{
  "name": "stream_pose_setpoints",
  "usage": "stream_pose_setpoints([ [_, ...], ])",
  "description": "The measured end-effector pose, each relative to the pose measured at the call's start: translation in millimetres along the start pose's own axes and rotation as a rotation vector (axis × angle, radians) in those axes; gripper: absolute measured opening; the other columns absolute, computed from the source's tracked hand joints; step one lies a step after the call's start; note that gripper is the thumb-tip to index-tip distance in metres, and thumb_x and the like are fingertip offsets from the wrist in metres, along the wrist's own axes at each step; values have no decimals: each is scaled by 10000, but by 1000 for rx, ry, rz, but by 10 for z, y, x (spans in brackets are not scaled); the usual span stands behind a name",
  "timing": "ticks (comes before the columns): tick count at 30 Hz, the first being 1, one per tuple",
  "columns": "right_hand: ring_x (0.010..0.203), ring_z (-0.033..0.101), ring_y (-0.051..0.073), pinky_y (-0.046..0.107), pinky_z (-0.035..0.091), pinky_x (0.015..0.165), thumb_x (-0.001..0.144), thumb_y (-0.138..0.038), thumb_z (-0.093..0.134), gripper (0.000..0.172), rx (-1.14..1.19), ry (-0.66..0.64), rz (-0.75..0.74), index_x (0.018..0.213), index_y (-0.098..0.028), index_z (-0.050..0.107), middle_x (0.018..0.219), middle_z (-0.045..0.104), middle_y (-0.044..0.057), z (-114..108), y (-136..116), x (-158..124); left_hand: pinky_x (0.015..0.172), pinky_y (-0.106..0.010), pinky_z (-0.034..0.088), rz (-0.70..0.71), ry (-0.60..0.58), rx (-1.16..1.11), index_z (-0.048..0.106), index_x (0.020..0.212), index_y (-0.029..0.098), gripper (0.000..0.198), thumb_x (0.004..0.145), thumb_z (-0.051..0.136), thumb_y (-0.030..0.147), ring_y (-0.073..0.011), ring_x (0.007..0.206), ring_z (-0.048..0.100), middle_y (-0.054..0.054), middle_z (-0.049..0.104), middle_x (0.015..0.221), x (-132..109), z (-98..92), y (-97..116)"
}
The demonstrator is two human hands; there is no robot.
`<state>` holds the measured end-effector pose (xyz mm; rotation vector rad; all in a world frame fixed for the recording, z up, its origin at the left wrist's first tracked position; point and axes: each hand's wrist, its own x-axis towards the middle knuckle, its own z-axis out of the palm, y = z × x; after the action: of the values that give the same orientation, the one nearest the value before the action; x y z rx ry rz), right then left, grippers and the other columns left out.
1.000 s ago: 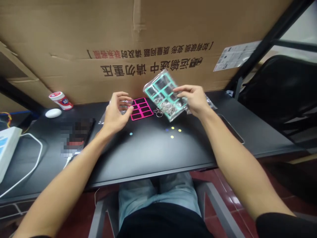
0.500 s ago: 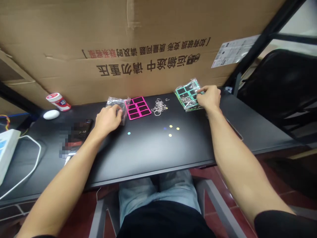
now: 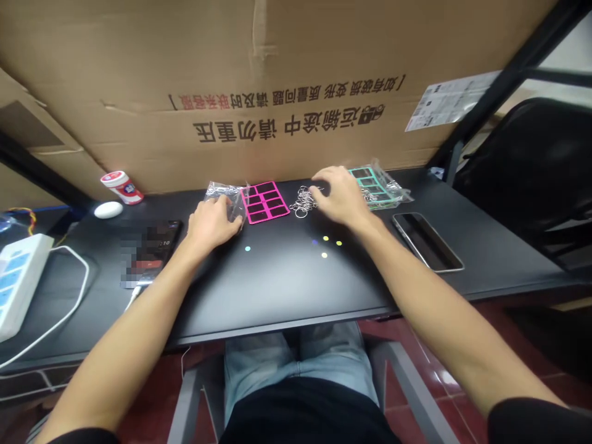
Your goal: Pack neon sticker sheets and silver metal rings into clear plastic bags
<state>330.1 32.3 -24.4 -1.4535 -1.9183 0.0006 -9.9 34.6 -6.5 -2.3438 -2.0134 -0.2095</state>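
Metal rings (image 3: 303, 200) — a small loose heap of silver wire loops that lies on the black desk (image 3: 277, 290), just to the right of the pink frame (image 3: 265, 201) and almost touching its right edge.

My right hand (image 3: 335, 197) is just right of the heap, farther from the pink frame. It is open, palm down, with the fingers spread and bent toward the rings. The fingertips are at the edge of the heap and nothing is pinched between them.

My left hand (image 3: 210, 222) rests on the desk on the other side of the pink frame, at its left edge. Its fingers are curled onto a clear plastic bag (image 3: 222, 190). I cannot tell whether they grip the bag or only press on it.

A teal frame in its wrapper (image 3: 377, 185) lies well to the right of the pink frame, beyond my right hand. Four small coloured dots (image 3: 326, 245) are on the desk in front of the pink frame, toward me.

Handling, as I judge it:
- The rings look light, hard and stiff, and smooth enough to slip.
- They probably hook into one another, so lifting one may drag others with it.
- The best hold is a pinch of thumb and forefinger across the wire of a single ring at the heap's outer edge — not a grab at the middle.
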Motion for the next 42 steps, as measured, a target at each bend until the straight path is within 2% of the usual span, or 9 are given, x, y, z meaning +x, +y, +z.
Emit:
stream_pose_setpoints([
  [3, 1294, 704, 389, 537, 554, 1149, 1023, -466, 716, 442, 100, -284, 23, 1344, -165, 761, 1367, 784, 184, 182, -422, 123, 997, -582, 610, 3, 9, 19, 656, 1430, 201, 536, 968, 637, 473, -470, 1262, 697, -221, 772, 1280, -31, -9, 41],
  [5, 1253, 730, 389, 520, 573, 1121, 988, -537, 781, 474, 114, -428, 63, 1296, -177, 772, 1337, 791, 189, 286, -619, 298, 987, -586, 615, 6, 21, 29, 655, 1434, 194, 523, 973, 624, 438, -478, 1270, 695, -228, 774, 1270, -43, 0, 60],
  [12, 1380, 673, 484, 570, 548, 1183, 725, -712, 991, 904, -183, -652, 208, 1315, -67, 762, 1415, 748, 289, 666, -873, 985, 1020, -614, 603, 22, 26, 28, 664, 1419, 182, 535, 1005, 599, 513, -492, 1302, 676, -242, 772, 1273, -37, 42, 64],
  [15, 1342, 703, 460, 554, 586, 1149, 624, -669, 1059, 996, -160, -664, 263, 1363, -76, 752, 1416, 752, 277, 758, -871, 1089, 1006, -598, 605, 39, 25, 26, 675, 1414, 181, 509, 1010, 592, 480, -482, 1270, 698, -235, 783, 1245, -54, 31, 72],
  [24, 1192, 768, 415, 497, 649, 1046, 523, -623, 1103, 1075, -85, -704, 312, 1370, -62, 751, 1304, 796, 231, 863, -775, 1187, 978, -590, 603, 20, 11, -27, 648, 1476, 221, 520, 966, 570, 293, -456, 1164, 743, -209, 794, 1223, -90, -16, 101],
  [30, 1402, 670, 479, 574, 582, 1158, 534, -791, 1029, 1113, -199, -674, 322, 1376, -110, 773, 1471, 724, 281, 993, -900, 1236, 990, -602, 620, 62, 23, 5, 673, 1393, 224, 438, 1033, 570, 451, -458, 1311, 653, -228, 722, 1375, -82, 38, 71],
  [34, 1413, 666, 471, 552, 573, 1175, 505, -770, 1046, 1151, -202, -679, 286, 1401, -104, 767, 1452, 742, 274, 1062, -949, 1284, 998, -604, 624, 40, 18, -31, 694, 1349, 232, 456, 1033, 594, 545, -454, 1336, 626, -223, 698, 1401, -62, 81, 51],
  [38, 1297, 735, 416, 504, 615, 1107, 523, -677, 1077, 1057, -124, -685, 332, 1359, -105, 773, 1394, 778, 243, 1031, -857, 1309, 994, -590, 627, 41, 28, -26, 704, 1333, 229, 444, 1034, 596, 540, -455, 1339, 628, -223, 703, 1398, -64, 93, 58],
  [42, 1168, 769, 358, 442, 644, 1014, 594, -543, 1084, 865, -41, -596, 368, 1269, -98, 776, 1333, 799, 224, 932, -761, 1201, 978, -566, 627, 28, 35, -18, 690, 1360, 220, 415, 1016, 592, 430, -445, 1267, 679, -217, 743, 1328, -65, 69, 68],
])
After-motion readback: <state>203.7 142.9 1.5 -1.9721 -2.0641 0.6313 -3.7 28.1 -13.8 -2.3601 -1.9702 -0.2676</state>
